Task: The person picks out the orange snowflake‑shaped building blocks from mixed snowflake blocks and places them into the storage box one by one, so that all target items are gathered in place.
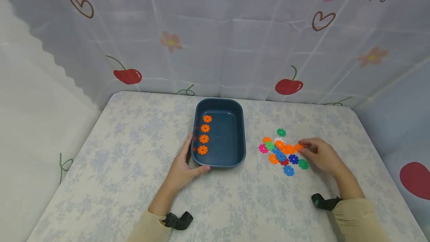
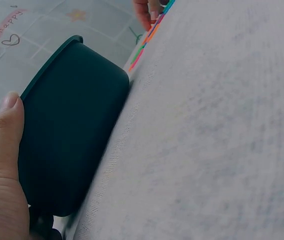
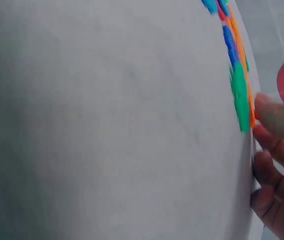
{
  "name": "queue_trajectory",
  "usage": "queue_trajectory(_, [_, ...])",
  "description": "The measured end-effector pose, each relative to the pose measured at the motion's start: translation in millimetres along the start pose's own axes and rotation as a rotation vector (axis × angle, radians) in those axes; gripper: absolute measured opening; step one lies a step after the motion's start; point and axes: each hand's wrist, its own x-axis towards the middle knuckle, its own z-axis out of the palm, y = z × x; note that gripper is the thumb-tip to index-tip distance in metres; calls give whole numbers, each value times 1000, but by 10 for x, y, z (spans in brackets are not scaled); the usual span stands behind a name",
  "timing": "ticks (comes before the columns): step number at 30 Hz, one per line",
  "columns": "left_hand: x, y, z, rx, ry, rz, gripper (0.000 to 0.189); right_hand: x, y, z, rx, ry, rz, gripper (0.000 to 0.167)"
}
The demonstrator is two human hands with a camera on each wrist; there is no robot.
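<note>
A dark blue plastic bin (image 1: pixel 223 137) stands on the table, with several orange snowflake discs (image 1: pixel 203 138) in a row along its left side. My left hand (image 1: pixel 181 169) holds the bin's near left corner, the thumb at the near rim and the fingers along the left wall. In the left wrist view the thumb (image 2: pixel 7 135) lies against the dark bin (image 2: pixel 72 125). To the right, my right hand (image 1: pixel 320 154) pinches an orange snowflake disc (image 1: pixel 298 147) at the right edge of a loose pile. A green disc (image 1: pixel 303 164) lies just below those fingertips.
The pile holds blue discs (image 1: pixel 289 170), a pink disc (image 1: pixel 263 148), a dark blue disc (image 1: pixel 293 159) and more orange ones, some overlapping. Another green disc (image 1: pixel 281 132) lies behind it. A printed curtain (image 1: pixel 221 47) hangs along the far edge of the patterned tablecloth (image 1: pixel 117 152).
</note>
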Motion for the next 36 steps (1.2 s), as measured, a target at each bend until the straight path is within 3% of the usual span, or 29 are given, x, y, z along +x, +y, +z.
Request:
queue_trajectory(6, [-1, -14, 4, -9, 0, 5, 113, 0, 37, -28, 14, -44, -11, 37])
queue_trajectory(15, [-4, -14, 3, -15, 0, 18, 112, 6, 44, -9, 37, -3, 23, 39])
queue_trajectory(20, [-9, -11, 6, -14, 4, 15, 112, 12, 61, 0, 53, -23, 33, 44])
queue_trajectory(29, [-5, -14, 2, -8, 1, 15, 112, -4, 46, 24, 66, 19, 47, 40])
queue_trajectory(36, [84, -281, 34, 14, 15, 23, 116, -9, 44, 37, 79, 32, 53, 38])
